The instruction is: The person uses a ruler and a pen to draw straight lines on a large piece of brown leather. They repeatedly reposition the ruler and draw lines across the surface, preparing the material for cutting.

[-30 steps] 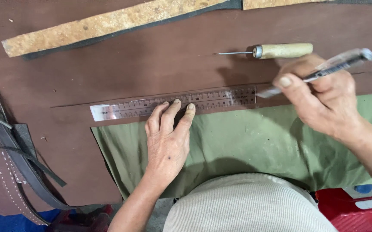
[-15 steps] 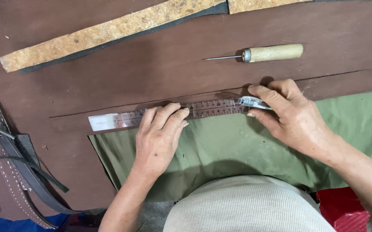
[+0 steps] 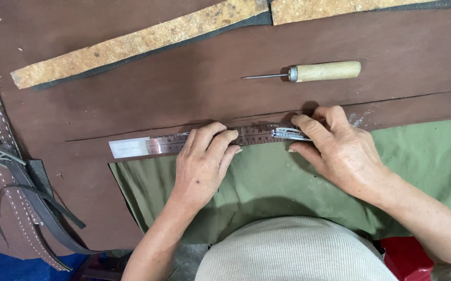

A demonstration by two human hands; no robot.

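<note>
- I am pressing my left hand (image 3: pixel 202 164) flat, fingers spread and open, onto the long steel ruler (image 3: pixel 184 143), which is lying across the sheet of dark brown leather (image 3: pixel 184 93); the hand is gripping nothing, only bearing down.
- My fingertips (image 3: pixel 225 136) are covering the middle of the ruler, while its pale left end is showing bare beyond my hand.
- I am curling my right hand (image 3: pixel 342 151) closed around a slim silver metal cutting tool (image 3: pixel 290 134), holding it between thumb and fingers, with its tip lying against the ruler's right part.
- The ruler is sitting along the near edge of the leather, just above a green cloth (image 3: pixel 267 182) that is spreading under both my wrists.
- A thin cut line is running through the leather just beyond the ruler, roughly parallel with it.
- An awl with a pale wooden handle and a thin steel spike (image 3: pixel 314 72) is lying on the leather beyond my right hand, apart from it, its spike pointing left.
- Two rough tan, cork-like strips (image 3: pixel 137 44) are lying along the far edge of the leather.
- Dark stitched leather straps (image 3: pixel 22 198) are trailing at the left side.
</note>
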